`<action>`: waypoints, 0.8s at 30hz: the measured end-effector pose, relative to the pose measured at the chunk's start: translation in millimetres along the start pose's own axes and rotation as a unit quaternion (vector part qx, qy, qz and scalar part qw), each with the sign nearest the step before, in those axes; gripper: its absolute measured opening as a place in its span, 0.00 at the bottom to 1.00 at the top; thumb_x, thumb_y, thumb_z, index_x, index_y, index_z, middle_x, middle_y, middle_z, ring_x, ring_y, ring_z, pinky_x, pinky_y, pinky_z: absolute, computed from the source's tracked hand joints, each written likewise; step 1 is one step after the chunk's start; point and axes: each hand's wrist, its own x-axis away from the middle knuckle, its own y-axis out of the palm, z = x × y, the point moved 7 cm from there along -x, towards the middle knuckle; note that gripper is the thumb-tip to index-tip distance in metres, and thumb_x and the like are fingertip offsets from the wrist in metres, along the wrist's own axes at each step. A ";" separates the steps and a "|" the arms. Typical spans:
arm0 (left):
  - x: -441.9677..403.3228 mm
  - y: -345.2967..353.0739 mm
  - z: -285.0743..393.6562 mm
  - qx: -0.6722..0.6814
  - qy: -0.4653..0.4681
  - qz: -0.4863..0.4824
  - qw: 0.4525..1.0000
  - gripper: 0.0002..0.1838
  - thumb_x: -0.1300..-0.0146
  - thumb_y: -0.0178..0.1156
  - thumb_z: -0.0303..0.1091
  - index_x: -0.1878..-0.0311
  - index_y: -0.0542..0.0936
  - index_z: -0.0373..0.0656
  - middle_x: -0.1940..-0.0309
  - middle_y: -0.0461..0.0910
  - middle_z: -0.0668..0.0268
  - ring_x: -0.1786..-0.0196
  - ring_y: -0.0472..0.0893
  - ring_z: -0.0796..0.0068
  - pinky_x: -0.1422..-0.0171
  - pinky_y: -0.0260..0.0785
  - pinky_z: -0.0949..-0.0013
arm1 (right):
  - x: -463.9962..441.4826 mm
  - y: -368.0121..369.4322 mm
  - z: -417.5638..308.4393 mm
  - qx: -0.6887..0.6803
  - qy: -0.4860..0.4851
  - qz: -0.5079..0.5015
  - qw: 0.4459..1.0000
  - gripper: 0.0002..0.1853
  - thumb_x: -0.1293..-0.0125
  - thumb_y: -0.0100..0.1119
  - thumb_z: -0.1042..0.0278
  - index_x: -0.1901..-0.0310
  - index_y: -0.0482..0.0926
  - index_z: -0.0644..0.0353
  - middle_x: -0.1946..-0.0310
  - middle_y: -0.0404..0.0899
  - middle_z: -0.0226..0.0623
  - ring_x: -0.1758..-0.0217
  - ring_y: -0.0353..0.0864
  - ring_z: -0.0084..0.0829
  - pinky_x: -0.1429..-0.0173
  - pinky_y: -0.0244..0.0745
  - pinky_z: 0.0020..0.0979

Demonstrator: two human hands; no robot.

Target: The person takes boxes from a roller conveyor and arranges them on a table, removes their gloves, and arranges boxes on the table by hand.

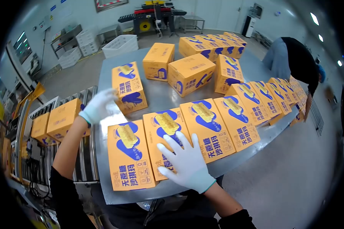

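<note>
My right hand (pixel 187 163), in a white glove, lies with fingers spread on the front face of an orange carton (pixel 163 121) with blue and yellow print. On its left stands a matching carton (pixel 128 156), and two more cartons (pixel 206 128) (pixel 236 118) stand to its right in the same row. My left hand (pixel 101 106), also gloved, is smeared by motion beside a separate upright carton (pixel 130 87). Whether it touches that carton I cannot tell. Its fingers are too blurred to make out.
The cartons stand on a metal table (pixel 160 95). Further cartons (pixel 191 74) sit behind, with a long row curving right. A roller conveyor (pixel 88 152) carrying cartons (pixel 63 120) runs on the left. Another person (pixel 294 57) bends over at the right. White crates (pixel 120 45) stand behind.
</note>
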 end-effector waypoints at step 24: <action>-11.4 -79.5 -28.3 -0.140 -0.156 -0.305 0.929 0.60 0.64 0.84 0.55 0.25 0.68 0.45 0.33 0.63 0.45 0.29 0.68 0.41 0.23 0.66 0.49 | 1.5 -2.8 -1.9 0.007 -0.011 0.018 1.000 0.34 0.30 0.60 0.41 0.30 0.76 0.54 0.27 0.71 0.46 0.24 0.64 0.57 0.22 0.48 0.73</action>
